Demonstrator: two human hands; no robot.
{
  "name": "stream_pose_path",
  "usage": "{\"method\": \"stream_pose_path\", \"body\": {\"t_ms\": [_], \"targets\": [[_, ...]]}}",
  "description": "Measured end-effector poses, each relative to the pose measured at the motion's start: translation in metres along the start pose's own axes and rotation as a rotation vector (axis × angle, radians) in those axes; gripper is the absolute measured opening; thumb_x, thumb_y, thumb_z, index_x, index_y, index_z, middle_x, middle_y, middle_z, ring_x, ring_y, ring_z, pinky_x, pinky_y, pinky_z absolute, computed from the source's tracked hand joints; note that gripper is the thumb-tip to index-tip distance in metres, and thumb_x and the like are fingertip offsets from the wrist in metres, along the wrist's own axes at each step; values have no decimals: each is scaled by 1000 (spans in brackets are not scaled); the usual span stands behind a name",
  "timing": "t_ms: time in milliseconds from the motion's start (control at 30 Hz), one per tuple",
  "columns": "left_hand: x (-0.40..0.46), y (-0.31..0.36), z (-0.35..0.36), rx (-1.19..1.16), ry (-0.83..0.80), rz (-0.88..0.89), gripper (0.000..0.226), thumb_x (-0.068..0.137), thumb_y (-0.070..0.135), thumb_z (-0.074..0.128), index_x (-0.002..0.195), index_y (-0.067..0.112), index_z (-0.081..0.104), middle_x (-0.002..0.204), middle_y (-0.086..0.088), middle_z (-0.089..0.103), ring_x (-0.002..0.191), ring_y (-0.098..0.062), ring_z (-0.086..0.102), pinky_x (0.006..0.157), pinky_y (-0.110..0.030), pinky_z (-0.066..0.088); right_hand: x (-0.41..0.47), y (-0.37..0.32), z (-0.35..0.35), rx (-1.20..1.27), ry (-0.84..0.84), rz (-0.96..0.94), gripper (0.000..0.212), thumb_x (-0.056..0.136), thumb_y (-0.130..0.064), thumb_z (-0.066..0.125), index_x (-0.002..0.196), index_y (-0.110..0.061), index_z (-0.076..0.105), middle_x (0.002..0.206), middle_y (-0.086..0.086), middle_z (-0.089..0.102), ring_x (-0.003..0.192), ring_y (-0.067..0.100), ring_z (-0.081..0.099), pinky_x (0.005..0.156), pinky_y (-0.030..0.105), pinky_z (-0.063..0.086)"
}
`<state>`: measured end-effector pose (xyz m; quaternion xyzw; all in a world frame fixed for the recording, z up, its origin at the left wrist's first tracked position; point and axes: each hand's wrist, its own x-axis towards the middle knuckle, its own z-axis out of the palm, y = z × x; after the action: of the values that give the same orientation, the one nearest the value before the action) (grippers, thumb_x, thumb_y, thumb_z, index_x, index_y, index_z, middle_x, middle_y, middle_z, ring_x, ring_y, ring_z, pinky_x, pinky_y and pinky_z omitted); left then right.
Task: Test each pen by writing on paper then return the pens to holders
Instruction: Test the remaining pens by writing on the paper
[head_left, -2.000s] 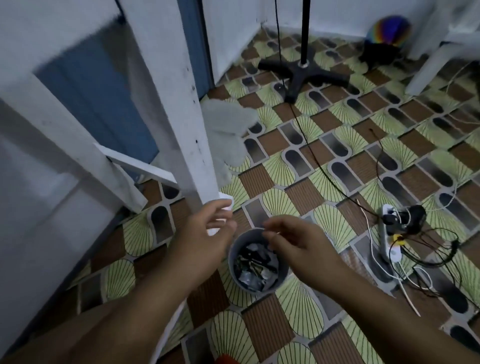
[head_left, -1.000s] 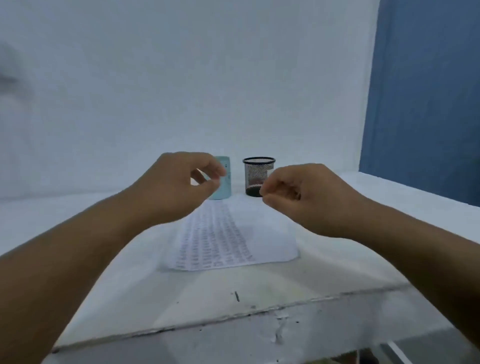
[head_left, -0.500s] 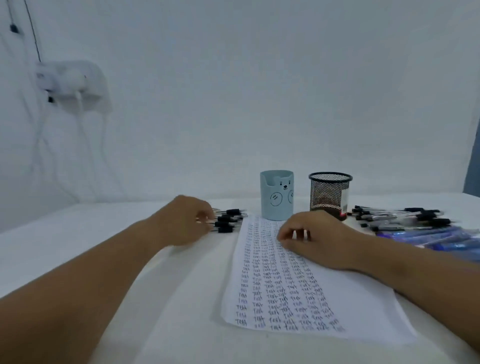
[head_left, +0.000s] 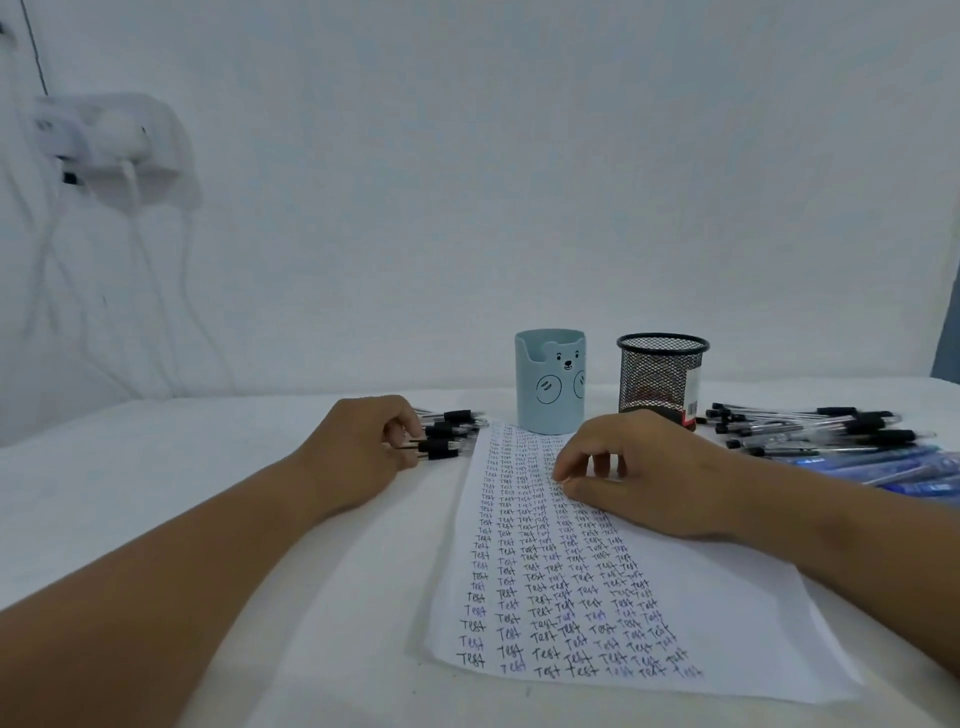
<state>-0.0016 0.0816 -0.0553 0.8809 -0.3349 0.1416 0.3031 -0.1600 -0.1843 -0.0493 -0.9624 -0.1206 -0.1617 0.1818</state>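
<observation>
Sheet of paper (head_left: 639, 597) nearest, flat on white table (head_left: 156, 493), filled with columns of handwritten "Test" in black and blue ink.

Right hand (head_left: 644, 473) resting on upper part of paper, fingers curled downward, fingertips (head_left: 563, 480) touching the sheet; nothing visibly held between them.

Left hand (head_left: 363, 447) on table just left of paper, fingers curled onto a small bundle of black-capped pens (head_left: 449, 431); fingertips in contact with pen barrels. Pens lying flat, caps pointing right, touching or just beside the paper's left edge.

Further right, larger pile of pens (head_left: 810, 426) lying flat on table: clear-barrelled with black caps toward the back, blue pens (head_left: 893, 465) nearer the right edge.

Behind paper's top edge, two holders upright side by side: light blue cup with bear face (head_left: 550, 387) on left, black mesh cup (head_left: 662, 376) on right. No pens seen standing in either.

White wall behind; socket with white cables (head_left: 109, 140) at upper left, blurred.
</observation>
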Motion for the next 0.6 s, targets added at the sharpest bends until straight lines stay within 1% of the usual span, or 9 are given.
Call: {"method": "stream_pose_path", "body": {"t_ms": [67, 100, 167, 233, 333, 467, 500, 567, 600], "targets": [[-1, -1, 2, 14, -2, 22, 21, 82, 3, 77, 84, 22, 68, 79, 6, 61, 76, -12, 55, 66, -8, 40, 0, 0, 1, 7, -1, 10, 12, 91, -35, 71, 103, -35, 73, 96, -19, 68, 88, 3, 61, 76, 15, 49], [-1, -2, 3, 30, 3, 36, 24, 82, 5, 77, 82, 27, 66, 82, 7, 61, 80, -14, 57, 72, -13, 42, 0, 0, 1, 10, -1, 10, 12, 91, -35, 71, 102, -35, 74, 96, -18, 68, 88, 3, 60, 76, 15, 48], [-2, -2, 2, 67, 24, 57, 27, 83, 12, 78, 81, 33, 62, 90, 11, 61, 90, -16, 58, 89, -30, 45, 1, 0, 1, 12, -4, 5, 11, 91, -34, 70, 102, -35, 74, 95, -17, 68, 88, 4, 60, 75, 14, 47], [-4, 2, -1, 103, 95, 124, 19, 88, 17, 73, 84, 32, 62, 87, 18, 63, 90, -13, 59, 96, -41, 43, 2, 0, 1, 8, 7, 7, 12, 92, -34, 70, 103, -34, 74, 94, -15, 69, 86, 6, 61, 74, 15, 48], [-4, 20, -7, 28, 198, 300, 10, 90, 19, 65, 90, 29, 65, 80, 15, 67, 83, -13, 64, 85, -40, 49, 5, 2, 3, 15, 131, 9, 17, 93, -35, 68, 109, -34, 71, 88, -15, 69, 81, 7, 63, 71, 19, 51], [3, 57, -8, 14, 104, 489, 17, 93, 10, 67, 99, 25, 70, 89, 13, 68, 84, -9, 63, 78, -33, 52, 10, -1, 2, 74, 306, -7, 44, 87, -56, 61, 127, -38, 62, 94, -20, 66, 82, 6, 62, 66, 14, 43], [7, 66, -6, 32, 77, 527, 15, 93, 12, 68, 101, 24, 71, 90, 13, 69, 83, -8, 62, 77, -35, 53, 11, -2, 1, 50, 309, -16, 43, 87, -57, 60, 125, -37, 64, 93, -20, 66, 81, 6, 61, 66, 13, 41], [16, 82, -3, 46, 24, 559, 13, 92, 17, 71, 102, 25, 74, 90, 15, 69, 79, -5, 62, 76, -36, 56, 13, -1, 0, -6, 314, -43, 20, 93, -46, 62, 101, -31, 72, 80, -15, 65, 75, 7, 59, 60, 14, 37], [20, 88, -1, 36, 7, 551, 13, 91, 20, 73, 102, 26, 75, 90, 16, 70, 77, -4, 62, 75, -37, 57, 14, 1, -2, -19, 326, -42, 18, 95, -39, 62, 88, -26, 70, 72, -12, 63, 69, 9, 56, 56, 18, 36]]}}
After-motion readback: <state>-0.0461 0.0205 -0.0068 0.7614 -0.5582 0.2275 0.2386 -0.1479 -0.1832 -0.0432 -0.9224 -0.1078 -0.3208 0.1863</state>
